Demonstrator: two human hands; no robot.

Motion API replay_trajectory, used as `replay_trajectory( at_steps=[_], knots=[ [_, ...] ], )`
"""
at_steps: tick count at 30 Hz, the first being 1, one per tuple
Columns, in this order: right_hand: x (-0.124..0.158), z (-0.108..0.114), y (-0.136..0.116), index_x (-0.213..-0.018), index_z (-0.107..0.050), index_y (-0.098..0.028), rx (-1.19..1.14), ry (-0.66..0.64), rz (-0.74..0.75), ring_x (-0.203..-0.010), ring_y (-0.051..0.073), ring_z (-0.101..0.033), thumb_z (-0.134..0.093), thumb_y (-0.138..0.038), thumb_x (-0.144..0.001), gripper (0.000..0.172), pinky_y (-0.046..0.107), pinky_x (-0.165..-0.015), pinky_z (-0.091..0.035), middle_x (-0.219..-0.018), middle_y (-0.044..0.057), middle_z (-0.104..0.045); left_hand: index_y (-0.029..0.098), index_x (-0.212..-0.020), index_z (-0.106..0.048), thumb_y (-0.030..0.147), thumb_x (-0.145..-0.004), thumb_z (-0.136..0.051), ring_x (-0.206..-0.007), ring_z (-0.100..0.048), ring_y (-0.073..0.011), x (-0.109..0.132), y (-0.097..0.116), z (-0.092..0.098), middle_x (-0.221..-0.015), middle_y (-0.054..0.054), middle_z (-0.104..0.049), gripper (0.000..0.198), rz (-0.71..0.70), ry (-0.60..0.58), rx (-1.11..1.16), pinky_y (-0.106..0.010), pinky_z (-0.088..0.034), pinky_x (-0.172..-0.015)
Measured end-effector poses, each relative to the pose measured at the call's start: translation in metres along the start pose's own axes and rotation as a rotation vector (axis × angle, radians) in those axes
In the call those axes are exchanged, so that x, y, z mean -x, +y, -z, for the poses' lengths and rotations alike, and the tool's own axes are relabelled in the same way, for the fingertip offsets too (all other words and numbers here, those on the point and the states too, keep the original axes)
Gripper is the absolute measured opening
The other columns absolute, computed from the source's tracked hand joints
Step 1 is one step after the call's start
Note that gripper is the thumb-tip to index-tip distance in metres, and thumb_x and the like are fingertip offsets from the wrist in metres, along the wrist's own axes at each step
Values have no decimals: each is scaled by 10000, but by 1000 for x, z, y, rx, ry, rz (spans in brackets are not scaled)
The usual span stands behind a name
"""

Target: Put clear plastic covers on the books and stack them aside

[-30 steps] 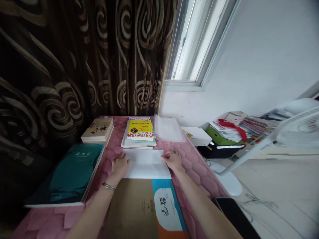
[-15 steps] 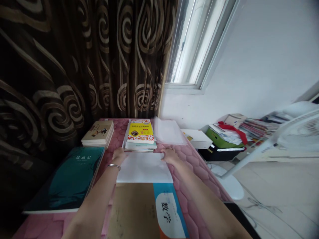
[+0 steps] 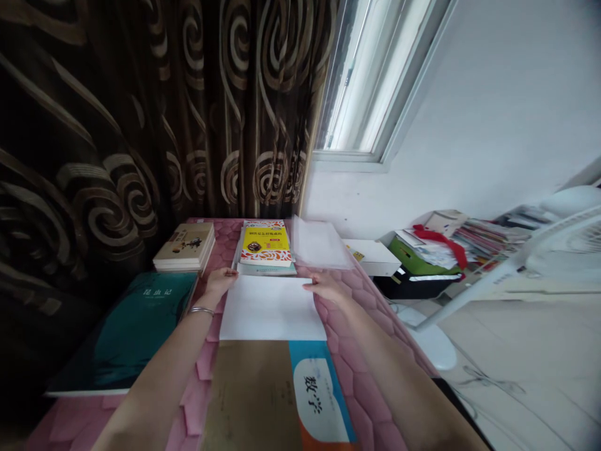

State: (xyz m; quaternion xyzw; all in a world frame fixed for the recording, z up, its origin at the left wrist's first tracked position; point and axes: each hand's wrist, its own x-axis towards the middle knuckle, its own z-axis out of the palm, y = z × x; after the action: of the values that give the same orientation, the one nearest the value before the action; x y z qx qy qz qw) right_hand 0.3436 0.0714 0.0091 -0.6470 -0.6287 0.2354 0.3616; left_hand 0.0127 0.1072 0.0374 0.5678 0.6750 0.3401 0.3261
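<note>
A white sheet of paper [image 3: 272,308] lies on the pink quilted table top [image 3: 361,313], its near part under a brown-wrapped book with a blue and orange cover [image 3: 282,398]. My left hand [image 3: 220,281] grips the sheet's far left corner, fingers closed on the edge. My right hand [image 3: 325,285] pinches the far right corner. The sheet's far edge lies against the stack of books topped by a yellow book [image 3: 265,247].
A teal book [image 3: 136,326] lies at the left, a beige book stack [image 3: 185,245] behind it. A clear plastic sleeve [image 3: 318,244] sits right of the yellow book. Dark swirl curtain [image 3: 141,113] behind; white fan [image 3: 544,250] and cluttered shelf [image 3: 436,247] to the right.
Both hands have moved away from me along the table, pulling the white sheet's far edge out until it reaches the yellow book stack. More of the sheet now shows.
</note>
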Motion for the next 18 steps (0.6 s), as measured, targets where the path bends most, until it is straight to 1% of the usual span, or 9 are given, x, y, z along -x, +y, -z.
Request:
replay_trajectory(
  at_steps=[3,6,9,13,16,18],
  knots=[
    [8,13,-7,-532,-583,-183,-130,-25,7,-508,122,-441,-633,-589,-644,424,235,-502,-333,-491,-47,-494,198,-663,-676,263,-602,-737,-738,-656,-190,6,4,13,-681,-12,-720,108,-33,-8,149,-255,-469,-676],
    [20,26,-18,-629,-634,-191,-236,25,11,-525,121,-430,-544,-690,-691,511,237,-513,-346,-537,-36,-518,196,-645,-677,324,-543,-794,-739,-646,-194,13,10,25,-657,-15,-711,201,-66,-15,278,-267,-477,-686],
    [34,34,-30,-686,-655,-198,-305,113,23,-538,123,-426,-556,-720,-687,532,238,-518,-349,-562,-28,-524,190,-648,-682,367,-495,-831,-753,-639,-198,19,19,36,-657,-19,-706,278,-100,-18,378,-276,-478,-700],
    [51,35,-41,-695,-651,-192,-366,215,43,-582,137,-459,-572,-748,-666,562,250,-552,-376,-614,-9,-552,176,-667,-683,415,-455,-849,-729,-625,-185,29,26,46,-665,-19,-697,360,-132,-24,475,-274,-471,-696],
    [60,34,-47,-665,-635,-189,-385,281,71,-606,145,-465,-592,-730,-666,543,258,-578,-381,-627,-3,-551,174,-722,-684,451,-431,-856,-746,-619,-166,41,22,53,-710,-12,-701,437,-145,-5,530,-258,-467,-719],
    [65,33,-50,-652,-624,-189,-387,313,86,-588,138,-445,-595,-716,-676,528,254,-565,-367,-605,-10,-526,175,-794,-689,496,-449,-850,-771,-626,-163,51,16,57,-751,-13,-709,498,-147,12,559,-257,-471,-740]
  ],
)
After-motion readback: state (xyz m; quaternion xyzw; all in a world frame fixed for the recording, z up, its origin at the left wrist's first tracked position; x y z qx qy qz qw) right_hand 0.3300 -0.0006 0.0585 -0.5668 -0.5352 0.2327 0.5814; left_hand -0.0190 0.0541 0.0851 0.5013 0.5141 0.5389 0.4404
